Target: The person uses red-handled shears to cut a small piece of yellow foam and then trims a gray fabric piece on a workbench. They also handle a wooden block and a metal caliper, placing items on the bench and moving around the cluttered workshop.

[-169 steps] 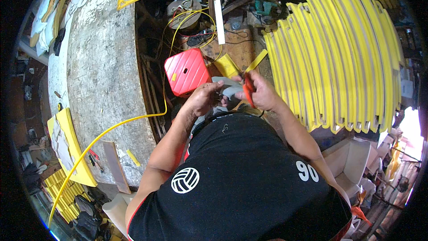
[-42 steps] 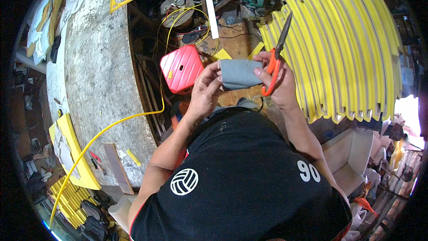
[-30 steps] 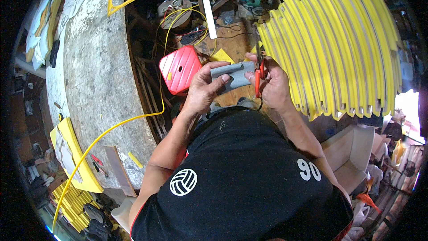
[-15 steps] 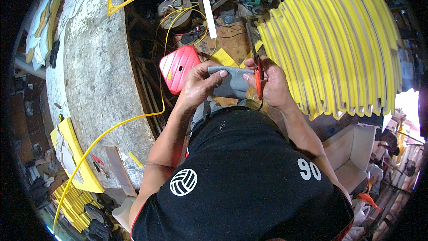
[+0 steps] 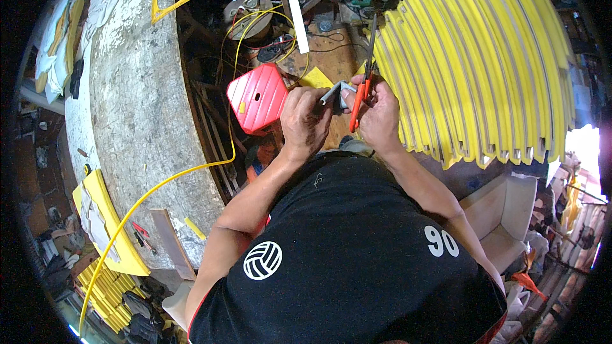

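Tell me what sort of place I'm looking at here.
Probably a small workshop, perhaps for upholstery: yellow, foam-like strips stand in a long row, a scuffed worktable runs along the left, and the right hand holds orange-handled scissors.

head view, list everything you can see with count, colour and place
Fabric: one piece, grey, upper centre
Scissors: one pair, orange handles, right of fabric
Stool: one, red, left of fabric
Padded strips: many, yellow, right
Workbench: one, worn grey, left
Hose: one, yellow, across workbench
Angled tool: one, yellow, at workbench edge
Long bar: one, white, top centre
Clutter: uncountable, mixed colours, around edges
Shirt: one, black, lower centre
Left hand: one, bare, holding fabric
Right hand: one, bare, holding scissors
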The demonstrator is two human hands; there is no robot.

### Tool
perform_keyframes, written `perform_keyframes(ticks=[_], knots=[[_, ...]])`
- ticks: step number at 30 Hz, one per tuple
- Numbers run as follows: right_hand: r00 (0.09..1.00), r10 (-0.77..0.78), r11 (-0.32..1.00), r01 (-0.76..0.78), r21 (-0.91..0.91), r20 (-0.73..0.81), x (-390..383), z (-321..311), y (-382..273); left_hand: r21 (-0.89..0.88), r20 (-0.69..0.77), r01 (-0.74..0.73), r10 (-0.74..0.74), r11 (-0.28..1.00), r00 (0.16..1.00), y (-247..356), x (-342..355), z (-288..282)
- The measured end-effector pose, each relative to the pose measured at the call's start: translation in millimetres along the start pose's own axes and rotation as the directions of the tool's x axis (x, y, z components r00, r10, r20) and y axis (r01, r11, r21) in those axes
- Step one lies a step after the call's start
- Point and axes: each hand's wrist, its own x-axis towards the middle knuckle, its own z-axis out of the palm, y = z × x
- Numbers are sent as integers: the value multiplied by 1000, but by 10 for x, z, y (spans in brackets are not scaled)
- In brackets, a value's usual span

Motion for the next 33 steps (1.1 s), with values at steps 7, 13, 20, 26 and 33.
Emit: perform_keyframes(ticks=[7, 13, 20, 26, 33], knots=[[997, -68, 996, 70, 54, -30, 21, 39, 109, 37, 33, -87, 85, 996, 996, 12, -35, 7], [1000, -22, 964, 19, 264, 7, 13, 43, 165, 24, 56, -118, 116, 993, 992, -49, -38, 16], [989, 82, 936, -118, 330, 120, -56, -5, -68, -35, 0, -77, 77, 996, 997, -47, -45, -5], [976, 143, 938, -187, 291, 166, -82, -33, -137, 22, -13, -189, 189, 982, 982, -153, -19, -86], [961, 259, 942, -273, 196, 95, -43, -33, -170, 94, 49, -402, 399, 911, 916, -97, -63, -69]])
